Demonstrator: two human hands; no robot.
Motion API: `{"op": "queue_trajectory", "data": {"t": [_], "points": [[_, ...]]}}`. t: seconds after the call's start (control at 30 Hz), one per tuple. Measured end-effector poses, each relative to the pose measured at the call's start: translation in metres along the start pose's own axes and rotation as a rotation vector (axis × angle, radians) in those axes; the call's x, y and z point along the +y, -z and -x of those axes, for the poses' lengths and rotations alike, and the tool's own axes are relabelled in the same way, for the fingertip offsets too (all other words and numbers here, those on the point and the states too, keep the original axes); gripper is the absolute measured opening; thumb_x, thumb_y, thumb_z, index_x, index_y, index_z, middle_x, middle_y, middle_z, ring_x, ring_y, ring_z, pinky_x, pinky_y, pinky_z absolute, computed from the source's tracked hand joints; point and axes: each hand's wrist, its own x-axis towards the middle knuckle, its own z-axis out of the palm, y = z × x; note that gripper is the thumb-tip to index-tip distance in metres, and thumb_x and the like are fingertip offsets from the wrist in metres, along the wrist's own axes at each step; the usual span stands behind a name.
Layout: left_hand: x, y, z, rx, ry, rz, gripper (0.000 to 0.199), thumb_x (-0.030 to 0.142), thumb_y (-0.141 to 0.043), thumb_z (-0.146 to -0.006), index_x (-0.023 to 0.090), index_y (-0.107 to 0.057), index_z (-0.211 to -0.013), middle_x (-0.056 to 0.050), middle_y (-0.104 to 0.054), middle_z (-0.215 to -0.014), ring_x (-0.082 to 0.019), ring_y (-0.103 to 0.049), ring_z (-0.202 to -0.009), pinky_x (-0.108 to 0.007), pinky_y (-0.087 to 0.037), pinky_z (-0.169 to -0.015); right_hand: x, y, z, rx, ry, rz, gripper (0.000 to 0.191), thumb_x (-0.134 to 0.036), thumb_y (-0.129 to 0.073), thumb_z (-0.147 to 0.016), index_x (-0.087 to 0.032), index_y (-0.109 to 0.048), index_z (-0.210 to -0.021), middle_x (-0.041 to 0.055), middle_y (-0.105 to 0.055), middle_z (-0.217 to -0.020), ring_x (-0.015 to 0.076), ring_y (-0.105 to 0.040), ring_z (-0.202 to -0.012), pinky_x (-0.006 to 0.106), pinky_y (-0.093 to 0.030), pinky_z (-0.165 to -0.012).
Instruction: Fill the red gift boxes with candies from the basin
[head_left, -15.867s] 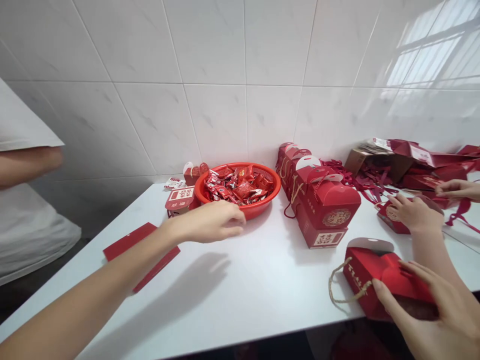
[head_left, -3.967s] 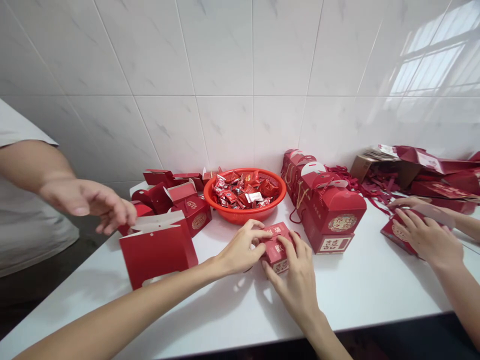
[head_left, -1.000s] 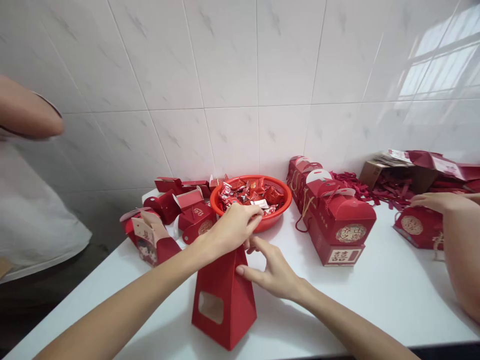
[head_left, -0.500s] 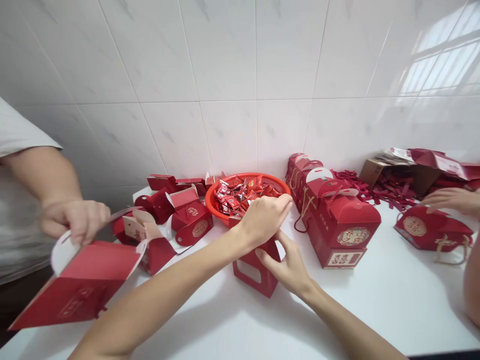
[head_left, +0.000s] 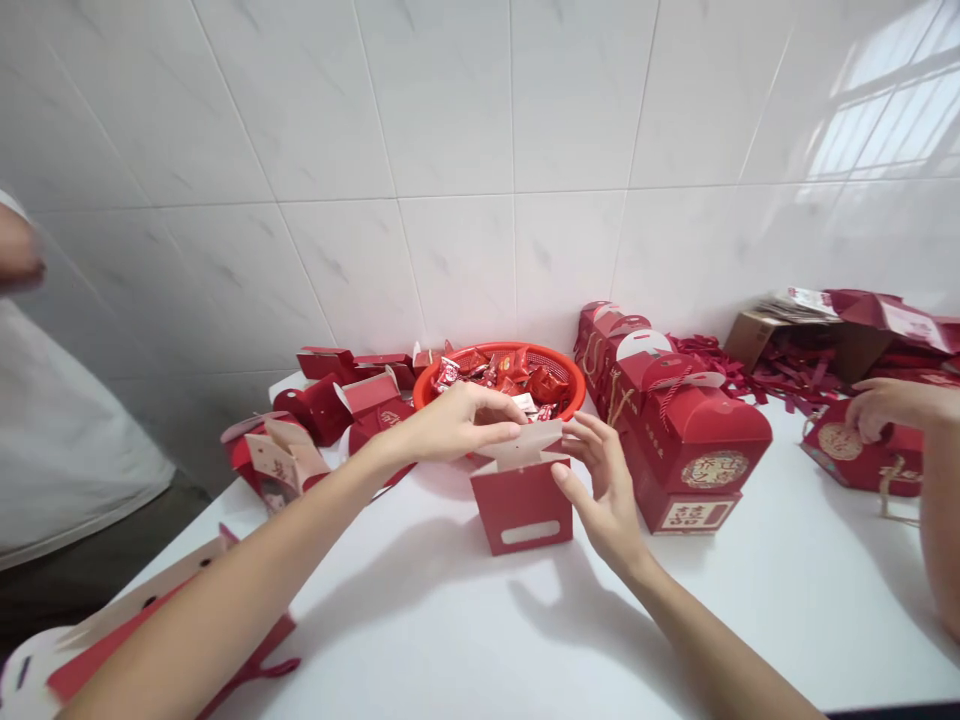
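A small red candy box (head_left: 529, 510) with an oblong window in its front stands on the white table, its top flaps raised. My right hand (head_left: 604, 480) is at its right side, thumb on the front edge and fingers by the raised flap, closed around that corner. Over the box's left rear top hovers my left hand (head_left: 469, 420), thumb and fingers apart with nothing visible between them. Just behind is a red plastic basket (head_left: 576, 385) of wrapped candies (head_left: 547, 385). The box's inside is hidden from me.
Finished red boxes (head_left: 694, 440) stand in a row at right; opened boxes (head_left: 281, 455) cluster at left. Another box (head_left: 97, 650) lies at the front left, partly under my forearm. At right, a co-worker's hand (head_left: 885, 405) touches a handled box (head_left: 832, 450). A tiled wall bounds the back.
My left hand has moved left off the box top, and the box now faces me with raised flaps. The co-worker at left has put a box down and drawn back.
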Motion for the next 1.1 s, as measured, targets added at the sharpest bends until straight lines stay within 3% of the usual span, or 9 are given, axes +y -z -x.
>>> {"op": "queue_trajectory", "data": {"t": [0.07,0.17,0.23,0.4,0.5,0.67,0.8,1.0,1.1], "points": [[-0.005,-0.010,-0.002,-0.026,0.037,0.135,0.022,0.033,-0.062,-0.088,0.015,-0.072,-0.098,-0.004,-0.069,-0.091,-0.016,-0.061,-0.080,-0.024,-0.044,-0.069,-0.001,0.002,0.001,-0.022,0.113,0.040,0.049,-0.027,-0.062,-0.093,-0.032,-0.048,-0.139,0.0095,-0.058,-0.135,0.0242,-0.060,-0.118,0.044,-0.049,-0.100],[-0.014,-0.022,-0.006,-0.075,0.117,0.340,0.026,0.036,-0.066,-0.085,0.015,-0.069,-0.100,-0.002,-0.065,-0.088,-0.013,-0.056,-0.075,-0.022,-0.040,-0.065,-0.003,0.005,0.000,-0.082,0.172,0.134,0.030,-0.026,-0.060,-0.094,-0.030,-0.065,-0.123,0.0083,-0.060,-0.131,0.0251,-0.057,-0.123,0.043,-0.045,-0.104],[-0.020,-0.028,-0.008,-0.096,0.159,0.443,0.028,0.038,-0.070,-0.083,0.015,-0.069,-0.099,-0.001,-0.062,-0.085,-0.012,-0.053,-0.072,-0.022,-0.039,-0.064,-0.005,0.005,-0.002,-0.103,0.103,0.119,0.020,-0.029,-0.058,-0.095,-0.028,-0.071,-0.111,0.0069,-0.065,-0.123,0.0241,-0.060,-0.118,0.039,-0.046,-0.101],[-0.027,-0.024,-0.011,-0.182,0.215,0.468,0.030,0.042,-0.073,-0.080,0.017,-0.071,-0.096,-0.001,-0.065,-0.084,-0.012,-0.056,-0.072,-0.022,-0.041,-0.064,-0.009,0.003,-0.004,-0.131,-0.154,-0.016,0.025,-0.040,-0.054,-0.097,-0.025,-0.073,-0.101,0.0025,-0.075,-0.095,0.0186,-0.067,-0.085,0.028,-0.051,-0.075],[-0.034,-0.009,-0.018,-0.046,0.208,0.363,0.028,0.042,-0.067,-0.084,0.016,-0.071,-0.093,-0.004,-0.069,-0.084,-0.015,-0.062,-0.077,-0.024,-0.047,-0.066,-0.010,0.002,-0.001,-0.098,-0.144,0.013,0.024,-0.041,-0.058,-0.094,-0.024,-0.074,-0.100,0.0019,-0.075,-0.094,0.0181,-0.066,-0.083,0.026,-0.050,-0.073],[-0.065,0.027,-0.045,0.394,0.333,-0.069,0.021,0.021,-0.055,-0.088,0.014,-0.071,-0.100,-0.006,-0.074,-0.090,-0.017,-0.068,-0.081,-0.026,-0.052,-0.072,-0.011,0.000,0.003,-0.092,-0.124,0.025,0.024,-0.039,-0.057,-0.095,-0.024,-0.073,-0.104,0.0032,-0.075,-0.099,0.0197,-0.068,-0.089,0.028,-0.052,-0.078],[-0.093,0.043,-0.066,0.502,0.441,-0.208,0.026,0.011,-0.053,-0.086,0.011,-0.071,-0.105,-0.009,-0.075,-0.093,-0.021,-0.068,-0.088,-0.030,-0.052,-0.078,-0.009,0.000,0.004,-0.090,-0.100,0.035,0.025,-0.038,-0.055,-0.095,-0.024,-0.073,-0.106,0.0035,-0.075,-0.101,0.0201,-0.068,-0.091,0.028,-0.052,-0.079],[-0.125,0.034,-0.098,0.365,0.493,-0.316,0.019,0.003,-0.061,-0.081,0.016,-0.075,-0.082,-0.008,-0.076,-0.102,-0.024,-0.068,-0.103,-0.033,-0.049,-0.095,-0.006,0.000,0.004,-0.119,-0.098,0.035,0.024,-0.038,-0.054,-0.097,-0.025,-0.071,-0.108,0.0023,-0.074,-0.101,0.0184,-0.068,-0.090,0.026,-0.052,-0.078],[-0.138,0.030,-0.109,0.249,0.490,-0.334,0.011,0.012,-0.066,-0.087,0.015,-0.073,-0.094,-0.009,-0.072,-0.114,-0.024,-0.065,-0.111,-0.041,-0.048,-0.101,-0.006,0.001,0.003,-0.131,-0.092,0.030,0.025,-0.038,-0.054,-0.097,-0.025,-0.071,-0.109,0.0021,-0.074,-0.101,0.0180,-0.068,-0.090,0.025,-0.052,-0.077]]}}
